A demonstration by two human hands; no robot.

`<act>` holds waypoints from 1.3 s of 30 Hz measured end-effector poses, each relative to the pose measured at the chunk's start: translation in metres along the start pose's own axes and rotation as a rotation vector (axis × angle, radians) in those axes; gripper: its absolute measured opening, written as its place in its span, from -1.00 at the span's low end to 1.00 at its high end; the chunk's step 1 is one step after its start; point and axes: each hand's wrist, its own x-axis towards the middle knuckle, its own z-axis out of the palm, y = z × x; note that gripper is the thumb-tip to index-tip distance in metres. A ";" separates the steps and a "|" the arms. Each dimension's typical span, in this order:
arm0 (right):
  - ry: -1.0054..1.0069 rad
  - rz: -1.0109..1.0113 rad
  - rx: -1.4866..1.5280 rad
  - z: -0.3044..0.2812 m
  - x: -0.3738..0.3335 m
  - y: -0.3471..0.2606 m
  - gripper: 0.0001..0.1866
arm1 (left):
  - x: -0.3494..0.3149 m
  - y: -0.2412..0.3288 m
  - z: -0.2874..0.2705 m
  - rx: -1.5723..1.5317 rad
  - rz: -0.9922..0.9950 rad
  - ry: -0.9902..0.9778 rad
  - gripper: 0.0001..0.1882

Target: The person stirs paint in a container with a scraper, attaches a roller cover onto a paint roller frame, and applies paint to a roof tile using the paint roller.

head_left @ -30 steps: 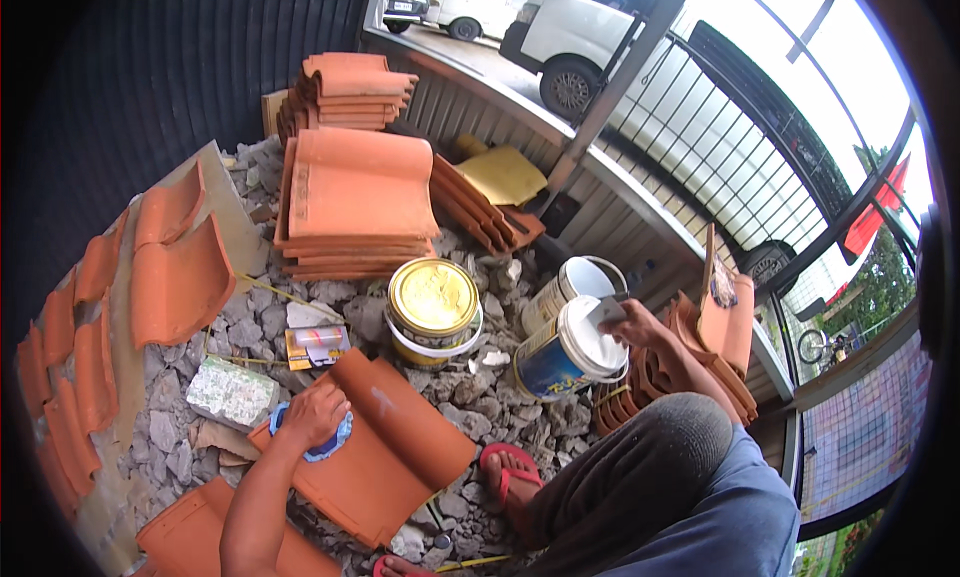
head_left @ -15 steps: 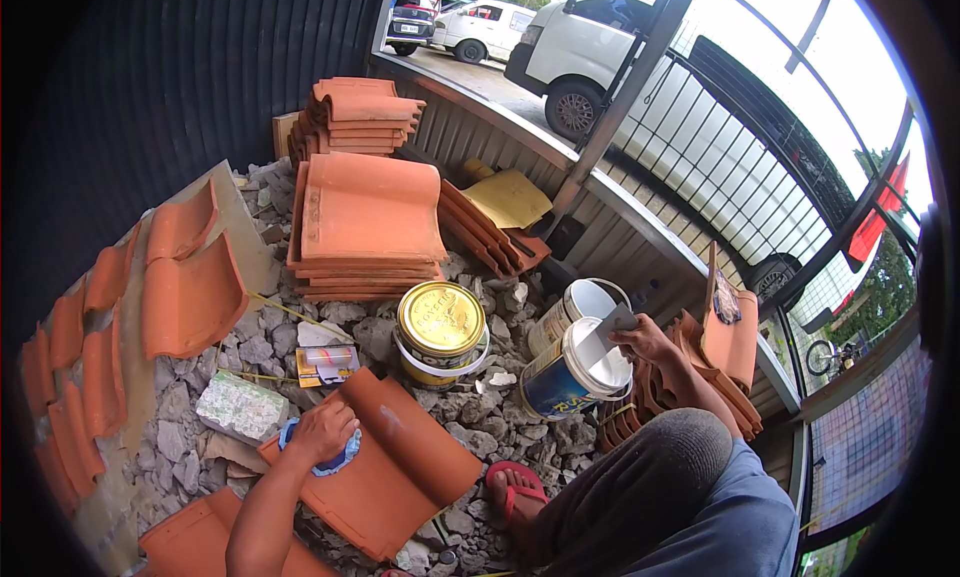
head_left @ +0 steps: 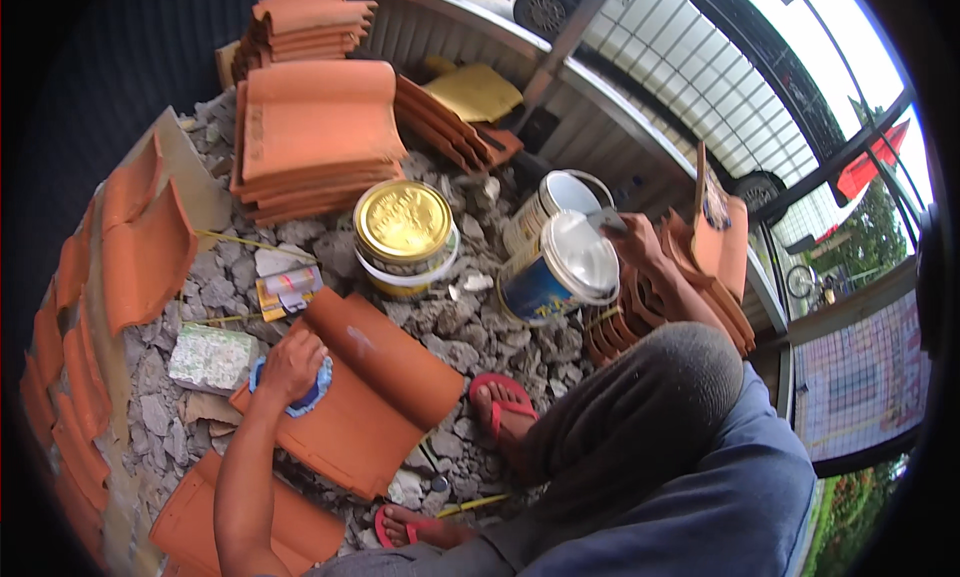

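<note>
My left hand rests on an orange curved roof tile, its fingers curled over a round blue thing whose rim shows on both sides. The kind of that blue thing is hidden by the hand. At the right, my right hand grips a putty knife, its grey blade at the far rim of a blue-and-white bucket. The bucket's pale inside shows from above. Behind it stands another white bucket. A gold-lidded pail is between my hands, farther off.
Broken grey rubble covers the ground. Stacked tiles rise at the back, with more tiles beyond my right arm. Laid tiles slope at the left. A speckled block and a small packet lie near the left hand.
The view has tipped downward. My right hand has turned the putty knife, so its blade shows shorter, at the bucket's rim. My left hand stays on the blue thing.
</note>
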 end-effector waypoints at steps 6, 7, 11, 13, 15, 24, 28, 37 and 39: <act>-0.156 0.238 0.248 0.003 -0.006 -0.024 -0.71 | 0.008 -0.002 0.003 0.026 -0.012 -0.014 -0.80; -0.213 0.222 0.289 0.003 -0.008 -0.021 -0.71 | 0.007 0.000 0.004 0.025 -0.009 -0.024 -0.80; -0.330 0.240 0.423 -0.001 -0.013 -0.020 -0.72 | 0.005 0.002 0.004 0.009 -0.017 -0.029 -0.80; -0.360 0.237 0.470 -0.005 -0.013 -0.012 -0.72 | 0.004 0.003 0.004 0.015 -0.022 -0.024 -0.81; -0.393 0.229 0.520 -0.010 -0.011 -0.007 -0.72 | 0.003 0.006 0.004 0.004 -0.002 -0.012 -0.81; -0.381 0.295 0.580 -0.020 -0.015 -0.018 -0.68 | 0.003 0.005 0.006 0.018 -0.036 -0.041 -0.81; -0.313 0.238 0.465 -0.006 -0.008 -0.001 -0.70 | 0.007 0.007 -0.001 0.038 -0.035 -0.045 -0.80; 0.030 0.166 0.280 0.006 -0.008 0.014 -0.74 | 0.005 0.003 0.005 0.037 -0.020 -0.039 -0.79; 0.043 0.093 0.171 0.007 -0.007 -0.005 -0.74 | 0.001 0.002 0.004 0.040 -0.032 -0.039 -0.80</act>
